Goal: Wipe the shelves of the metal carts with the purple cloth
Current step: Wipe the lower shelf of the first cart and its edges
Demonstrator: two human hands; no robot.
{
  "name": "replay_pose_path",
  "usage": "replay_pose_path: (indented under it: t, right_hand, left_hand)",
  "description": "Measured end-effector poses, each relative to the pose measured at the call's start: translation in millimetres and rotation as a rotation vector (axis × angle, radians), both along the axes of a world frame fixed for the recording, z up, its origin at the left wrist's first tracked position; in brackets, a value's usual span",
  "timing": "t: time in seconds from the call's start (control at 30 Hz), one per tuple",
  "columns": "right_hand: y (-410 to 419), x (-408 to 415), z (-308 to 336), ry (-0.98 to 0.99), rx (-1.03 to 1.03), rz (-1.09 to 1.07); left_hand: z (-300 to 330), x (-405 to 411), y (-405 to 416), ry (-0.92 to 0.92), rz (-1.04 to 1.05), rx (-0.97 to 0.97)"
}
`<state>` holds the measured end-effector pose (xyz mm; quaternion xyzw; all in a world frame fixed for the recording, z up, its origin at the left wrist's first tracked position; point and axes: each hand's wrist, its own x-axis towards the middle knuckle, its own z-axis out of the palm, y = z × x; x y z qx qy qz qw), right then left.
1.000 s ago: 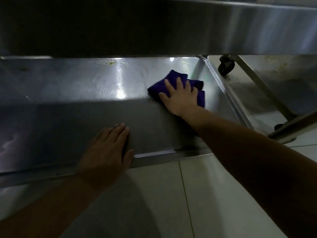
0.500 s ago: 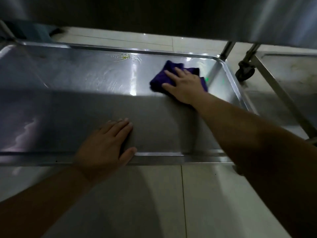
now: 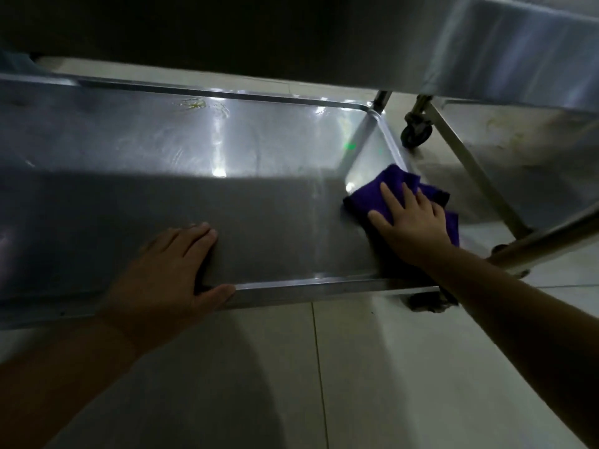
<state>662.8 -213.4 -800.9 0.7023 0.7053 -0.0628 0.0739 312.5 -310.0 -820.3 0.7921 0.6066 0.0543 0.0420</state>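
The low metal cart shelf [image 3: 162, 176] fills the middle of the head view, shiny and wet-streaked at the back, shadowed in front. The purple cloth [image 3: 369, 197] lies crumpled at the shelf's right end, against the raised right rim. My right hand [image 3: 411, 222] presses flat on the cloth with fingers spread and straight. My left hand [image 3: 171, 270] rests flat on the shelf near the front rim, its thumb hooked over the edge. A yellowish smear [image 3: 194, 104] shows near the back rim.
The upper shelf [image 3: 502, 50] overhangs at the top. A second cart's low shelf [image 3: 531, 163] stands to the right, with a slanted frame bar [image 3: 470, 163] and a black caster [image 3: 416, 132] between the carts. Pale tiled floor [image 3: 356, 367] lies in front.
My right hand has slid the cloth from the back middle-right of the shelf toward the near right end. The left hand has stayed put; the camera has tilted.
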Motion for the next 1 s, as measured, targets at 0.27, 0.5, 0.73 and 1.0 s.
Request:
replay_pose_path:
  t: [0.27,0.5,0.73,1.0]
  right_hand:
    - [-81.6,5.5,14.4,-0.217,-0.145,0.149]
    - [10.6,-2.7,2.4,-0.031,-0.056,-0.146]
    - [111.4,-17.9,1.2,0.044,0.062,-0.222]
    - [110.4,-1.5,2.7,0.065,0.139,-0.211]
  left_hand:
    - [-1.4,-2.8,-2.2,0.024,-0.021,0.021]
    - [-1.2,-0.6,-1.8,0.021,-0.024,0.081]
    - [-5.8,1.7,1.7,0.028,-0.019,0.124]
    - [-5.0,2.2,2.6,0.03,-0.025,0.116]
